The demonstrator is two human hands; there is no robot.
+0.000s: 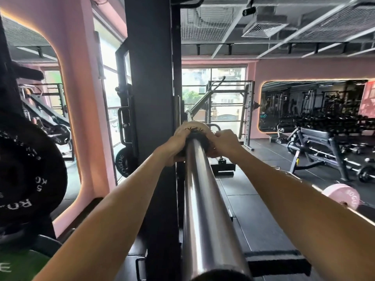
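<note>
I see left hand (174, 148) and right hand (225, 141) curled on the pink plate (192, 126) (equally near) at the sleeve (203, 199)'s far end, axis toward me.

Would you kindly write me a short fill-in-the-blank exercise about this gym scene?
The left hand and the right hand grip a pale plate on the steel ____.
The black plate at the left is marked ____ KG.
A pink plate at the right rests on the dark ____.
Missing words: barbell; 5; floor.
</note>
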